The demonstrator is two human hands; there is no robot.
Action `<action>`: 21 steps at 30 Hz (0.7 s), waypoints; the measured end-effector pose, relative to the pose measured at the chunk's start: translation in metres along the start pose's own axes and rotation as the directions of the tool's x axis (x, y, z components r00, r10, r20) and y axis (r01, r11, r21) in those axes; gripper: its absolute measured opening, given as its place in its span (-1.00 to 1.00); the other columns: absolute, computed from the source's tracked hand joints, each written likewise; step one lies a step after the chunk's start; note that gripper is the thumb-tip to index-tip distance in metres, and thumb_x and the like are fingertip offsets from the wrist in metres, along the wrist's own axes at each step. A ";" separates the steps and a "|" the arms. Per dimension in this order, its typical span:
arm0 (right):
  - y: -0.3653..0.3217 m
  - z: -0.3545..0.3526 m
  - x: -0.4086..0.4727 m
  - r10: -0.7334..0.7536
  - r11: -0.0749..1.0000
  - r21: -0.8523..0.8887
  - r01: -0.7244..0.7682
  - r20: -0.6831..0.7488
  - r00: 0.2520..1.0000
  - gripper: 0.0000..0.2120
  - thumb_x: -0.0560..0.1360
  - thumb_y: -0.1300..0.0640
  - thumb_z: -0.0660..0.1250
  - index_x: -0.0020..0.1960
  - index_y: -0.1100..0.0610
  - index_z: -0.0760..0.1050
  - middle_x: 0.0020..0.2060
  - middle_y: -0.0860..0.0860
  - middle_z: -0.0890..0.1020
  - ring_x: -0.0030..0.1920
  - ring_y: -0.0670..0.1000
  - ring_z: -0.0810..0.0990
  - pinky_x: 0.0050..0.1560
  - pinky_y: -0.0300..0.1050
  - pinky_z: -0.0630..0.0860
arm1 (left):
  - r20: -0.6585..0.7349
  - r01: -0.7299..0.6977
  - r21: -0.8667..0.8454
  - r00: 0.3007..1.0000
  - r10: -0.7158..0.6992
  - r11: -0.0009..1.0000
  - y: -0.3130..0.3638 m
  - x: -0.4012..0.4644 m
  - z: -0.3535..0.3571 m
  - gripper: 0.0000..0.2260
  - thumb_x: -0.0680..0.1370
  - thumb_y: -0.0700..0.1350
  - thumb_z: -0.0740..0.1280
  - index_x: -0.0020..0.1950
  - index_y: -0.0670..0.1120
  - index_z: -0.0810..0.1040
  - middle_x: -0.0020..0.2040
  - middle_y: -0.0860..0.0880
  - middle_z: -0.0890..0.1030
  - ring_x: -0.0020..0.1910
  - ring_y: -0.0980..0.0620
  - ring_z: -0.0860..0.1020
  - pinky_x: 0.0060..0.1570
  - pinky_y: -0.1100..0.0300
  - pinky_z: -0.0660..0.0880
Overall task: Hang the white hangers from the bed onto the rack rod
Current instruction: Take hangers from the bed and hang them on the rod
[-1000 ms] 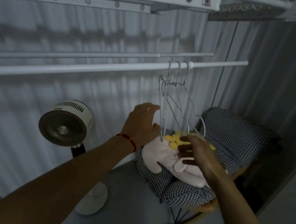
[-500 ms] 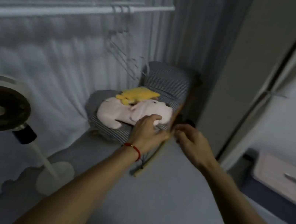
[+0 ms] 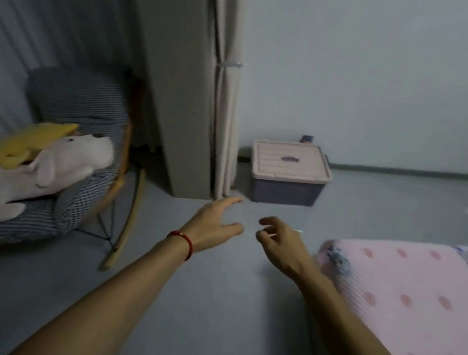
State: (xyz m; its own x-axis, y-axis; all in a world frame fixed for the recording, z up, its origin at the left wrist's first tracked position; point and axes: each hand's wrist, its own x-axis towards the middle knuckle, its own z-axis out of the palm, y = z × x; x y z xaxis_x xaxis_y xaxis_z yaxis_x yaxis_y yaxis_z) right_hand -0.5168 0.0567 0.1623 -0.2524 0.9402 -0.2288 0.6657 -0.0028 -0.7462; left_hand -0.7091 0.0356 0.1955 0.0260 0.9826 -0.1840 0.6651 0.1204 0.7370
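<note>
Left hand [image 3: 213, 223] and right hand [image 3: 280, 246] loose, empty, near bed [image 3: 410, 297]; no hangers visible; likely light, stiff wire, best taken by the hook.

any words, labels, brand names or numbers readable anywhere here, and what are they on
None can be read.
Storage box: the pink lid shows only a handle recess, no label.
Pink bed cover: dots and blurred printed figures, no legible letters.
Plush toys on the rocking chair: no tag visible.
Left hand and right hand: hold nothing that bears text.
</note>
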 end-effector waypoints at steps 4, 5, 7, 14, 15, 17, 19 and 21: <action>0.117 -0.058 -0.034 0.217 0.973 0.096 -0.210 -0.068 0.974 -0.57 0.56 -0.04 0.28 0.39 0.05 0.47 0.21 0.09 0.65 0.06 0.05 0.64 0.14 -0.10 0.56 | 0.259 -0.031 0.068 0.966 0.012 0.997 0.064 0.032 0.099 -0.43 0.55 -0.01 0.39 0.54 0.13 0.31 0.55 0.06 0.30 0.52 0.03 0.27 0.39 0.21 0.20; 0.147 -0.074 -0.045 0.269 0.958 0.122 -0.258 -0.085 0.959 -0.59 0.57 0.00 0.28 0.39 0.09 0.47 0.20 0.11 0.66 0.06 0.07 0.64 0.11 -0.14 0.52 | 0.315 -0.039 0.071 0.949 0.014 0.997 0.082 0.038 0.128 -0.43 0.55 -0.01 0.39 0.54 0.12 0.31 0.55 0.06 0.31 0.52 0.03 0.28 0.39 0.21 0.21; 0.209 -0.102 -0.067 0.367 0.922 0.175 -0.344 -0.121 0.922 -0.63 0.60 0.03 0.28 0.36 0.13 0.49 0.22 0.13 0.66 0.13 0.11 0.64 0.17 -0.09 0.53 | 0.416 -0.053 0.071 0.909 0.019 0.996 0.118 0.050 0.191 -0.42 0.56 -0.03 0.39 0.54 0.12 0.30 0.53 0.04 0.33 0.51 -0.01 0.30 0.42 0.13 0.27; 0.411 -0.157 -0.160 0.749 0.654 0.402 -0.641 -0.226 0.623 -0.61 0.59 -0.05 0.27 0.33 0.11 0.50 0.17 0.12 0.65 0.06 0.12 0.61 0.06 -0.06 0.51 | 0.654 -0.051 -0.012 0.755 0.046 0.999 0.214 0.049 0.413 -0.38 0.55 -0.12 0.38 0.57 0.13 0.26 0.56 0.06 0.27 0.53 0.03 0.23 0.47 0.08 0.24; 0.435 -0.159 -0.174 0.787 0.610 0.424 -0.669 -0.225 0.575 -0.61 0.58 -0.05 0.28 0.33 0.13 0.50 0.16 0.13 0.65 0.10 0.15 0.61 0.08 -0.04 0.51 | 0.682 -0.070 0.006 0.730 0.047 0.998 0.220 0.046 0.439 -0.37 0.54 -0.09 0.38 0.57 0.14 0.24 0.58 0.08 0.24 0.55 0.03 0.19 0.49 0.06 0.20; 0.482 -0.158 -0.201 0.849 0.524 0.458 -0.718 -0.223 0.478 -0.59 0.58 -0.03 0.31 0.35 0.17 0.49 0.17 0.17 0.64 0.16 0.19 0.60 0.13 -0.01 0.49 | 0.740 -0.109 0.055 0.672 0.033 0.992 0.227 0.042 0.485 -0.35 0.53 -0.05 0.38 0.58 0.16 0.21 0.61 0.07 0.16 0.58 0.03 0.12 0.52 0.04 0.15; 0.526 -0.153 -0.225 0.894 0.448 0.469 -0.761 -0.224 0.388 -0.54 0.56 0.00 0.35 0.36 0.23 0.47 0.21 0.23 0.62 0.20 0.24 0.59 0.19 0.03 0.50 | 0.785 -0.144 0.097 0.619 0.013 0.985 0.231 0.040 0.522 -0.33 0.53 -0.02 0.39 0.59 0.17 0.18 0.63 0.04 0.11 0.59 0.03 0.09 0.54 0.03 0.12; 0.562 -0.150 -0.247 0.918 0.389 0.422 -0.819 -0.252 0.306 -0.47 0.51 -0.01 0.39 0.38 0.26 0.44 0.28 0.27 0.56 0.27 0.28 0.54 0.27 0.11 0.50 | 0.817 -0.168 0.125 0.577 -0.006 0.978 0.232 0.039 0.551 -0.33 0.54 0.01 0.38 0.59 0.18 0.17 0.63 0.04 0.09 0.60 0.02 0.07 0.55 -0.04 0.11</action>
State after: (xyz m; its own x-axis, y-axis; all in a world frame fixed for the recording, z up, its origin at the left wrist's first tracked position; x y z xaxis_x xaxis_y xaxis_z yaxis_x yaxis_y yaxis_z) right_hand 0.0250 -0.1257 -0.1072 0.7108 0.3708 -0.5978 0.1690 -0.9149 -0.3665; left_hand -0.1426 0.0244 0.0014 0.6207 0.4506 -0.6416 0.7395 -0.0648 0.6700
